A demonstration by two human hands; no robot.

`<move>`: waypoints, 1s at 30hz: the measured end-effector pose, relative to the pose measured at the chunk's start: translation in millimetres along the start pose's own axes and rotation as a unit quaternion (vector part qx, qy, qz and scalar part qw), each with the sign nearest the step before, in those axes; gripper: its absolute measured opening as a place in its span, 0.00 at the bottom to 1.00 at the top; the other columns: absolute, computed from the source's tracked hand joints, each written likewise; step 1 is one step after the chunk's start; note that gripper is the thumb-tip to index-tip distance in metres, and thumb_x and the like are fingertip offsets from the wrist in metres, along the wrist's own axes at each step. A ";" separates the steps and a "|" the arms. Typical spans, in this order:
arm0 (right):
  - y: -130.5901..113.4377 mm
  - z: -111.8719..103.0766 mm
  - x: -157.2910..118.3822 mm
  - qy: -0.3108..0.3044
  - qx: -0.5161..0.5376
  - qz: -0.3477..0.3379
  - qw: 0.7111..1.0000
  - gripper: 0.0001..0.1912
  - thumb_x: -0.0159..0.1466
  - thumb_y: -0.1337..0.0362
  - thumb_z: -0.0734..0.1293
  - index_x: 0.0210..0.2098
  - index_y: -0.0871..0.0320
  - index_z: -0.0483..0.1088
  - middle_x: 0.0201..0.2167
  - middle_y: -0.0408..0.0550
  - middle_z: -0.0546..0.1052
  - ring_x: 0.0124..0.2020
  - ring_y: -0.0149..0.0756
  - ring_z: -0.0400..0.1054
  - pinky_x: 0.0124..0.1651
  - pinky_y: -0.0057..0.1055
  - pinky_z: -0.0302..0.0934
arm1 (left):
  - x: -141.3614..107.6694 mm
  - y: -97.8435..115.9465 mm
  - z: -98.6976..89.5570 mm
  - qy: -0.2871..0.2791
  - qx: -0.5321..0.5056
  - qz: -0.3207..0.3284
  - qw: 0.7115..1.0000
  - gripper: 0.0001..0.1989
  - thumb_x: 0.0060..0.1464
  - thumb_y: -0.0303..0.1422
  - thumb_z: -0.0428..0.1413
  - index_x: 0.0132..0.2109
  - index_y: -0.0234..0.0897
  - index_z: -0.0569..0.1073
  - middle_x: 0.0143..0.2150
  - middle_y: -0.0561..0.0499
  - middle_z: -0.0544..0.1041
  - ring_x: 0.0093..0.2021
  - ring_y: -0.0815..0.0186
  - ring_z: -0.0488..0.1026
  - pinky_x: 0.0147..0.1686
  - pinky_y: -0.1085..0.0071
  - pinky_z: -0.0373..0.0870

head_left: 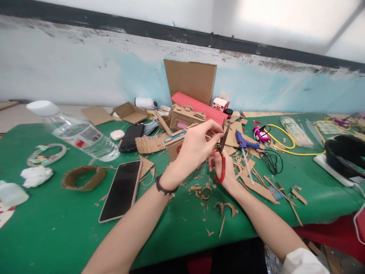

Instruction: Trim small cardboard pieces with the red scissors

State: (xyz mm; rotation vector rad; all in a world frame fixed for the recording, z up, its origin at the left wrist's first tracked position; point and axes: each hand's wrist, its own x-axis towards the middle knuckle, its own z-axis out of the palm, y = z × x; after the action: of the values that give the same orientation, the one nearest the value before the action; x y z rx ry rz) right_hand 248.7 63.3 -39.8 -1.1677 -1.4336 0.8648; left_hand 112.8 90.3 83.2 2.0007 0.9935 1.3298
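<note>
Red-handled metal scissors (222, 147) sit in the curled right hand (227, 172), long axis pointing away. Parted blades stand just right of the left hand (199, 141), its fingertips pinched together, contents unclear

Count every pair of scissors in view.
1: the red-handled scissors in the right hand, blades up beside the left hand. Others may be hidden among the cardboard scraps.

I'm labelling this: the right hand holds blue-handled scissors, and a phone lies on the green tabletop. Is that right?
No: the head view shows the scissors in the right hand have red handles. The phone does lie on the green tabletop.
</note>
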 end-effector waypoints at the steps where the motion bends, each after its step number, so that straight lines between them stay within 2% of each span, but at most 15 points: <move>1: -0.2 -0.1 0.0 0.004 -0.005 0.000 1.000 0.26 0.74 0.35 0.59 0.40 0.53 0.66 0.21 0.39 0.72 0.17 0.32 0.66 0.24 0.28 0.62 | -0.7 -0.3 1.5 0.004 -0.002 0.002 1.000 0.04 0.63 0.27 0.59 0.42 0.37 0.79 0.39 0.51 0.84 0.38 0.67 0.81 0.40 0.72 0.77; 7: -3.6 -1.3 -2.9 -0.006 -0.002 0.022 1.000 0.27 0.73 0.36 0.60 0.38 0.53 0.66 0.17 0.38 0.70 0.14 0.32 0.64 0.19 0.28 0.58 | -1.5 -0.3 1.2 0.009 0.005 -0.007 1.000 0.03 0.62 0.28 0.59 0.41 0.37 0.78 0.37 0.51 0.84 0.35 0.68 0.79 0.39 0.71 0.76; 11: -5.8 -2.1 -3.6 -0.021 0.007 0.026 0.999 0.27 0.73 0.36 0.60 0.37 0.53 0.66 0.17 0.38 0.70 0.13 0.31 0.63 0.18 0.27 0.57 | 0.6 -2.5 -3.2 0.007 0.003 -0.017 1.000 0.03 0.61 0.29 0.60 0.43 0.37 0.76 0.39 0.50 0.83 0.37 0.67 0.80 0.39 0.70 0.77; 17: -3.4 -2.6 -0.7 -0.046 0.024 -0.009 0.999 0.25 0.73 0.37 0.62 0.42 0.53 0.68 0.26 0.42 0.76 0.21 0.32 0.70 0.26 0.28 0.66 | 2.9 -1.9 -19.8 -0.044 -0.025 -0.035 0.998 0.08 0.60 0.30 0.61 0.45 0.38 0.71 0.40 0.50 0.81 0.36 0.67 0.79 0.38 0.70 0.77; 24: -3.0 -2.5 -4.6 -0.070 -0.004 -0.013 0.997 0.24 0.74 0.38 0.61 0.38 0.52 0.66 0.21 0.39 0.72 0.16 0.32 0.66 0.22 0.28 0.61 | 4.4 3.7 -34.5 -0.096 -0.002 -0.044 0.994 0.09 0.60 0.28 0.61 0.44 0.38 0.69 0.39 0.50 0.80 0.35 0.67 0.79 0.37 0.69 0.76; 30: -5.9 -6.3 -5.8 -0.082 -0.065 -0.026 0.994 0.24 0.74 0.38 0.61 0.37 0.53 0.66 0.21 0.41 0.73 0.18 0.32 0.66 0.23 0.27 0.60 | 5.4 8.3 -45.4 -0.125 0.011 -0.049 0.991 0.09 0.59 0.28 0.61 0.44 0.38 0.69 0.39 0.50 0.79 0.36 0.67 0.79 0.38 0.68 0.76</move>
State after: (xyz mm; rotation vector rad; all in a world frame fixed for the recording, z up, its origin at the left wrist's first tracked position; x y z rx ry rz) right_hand 253.5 55.6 -34.6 -1.1724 -1.6678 0.8566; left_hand 74.3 91.4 109.2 2.0456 0.9777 0.9915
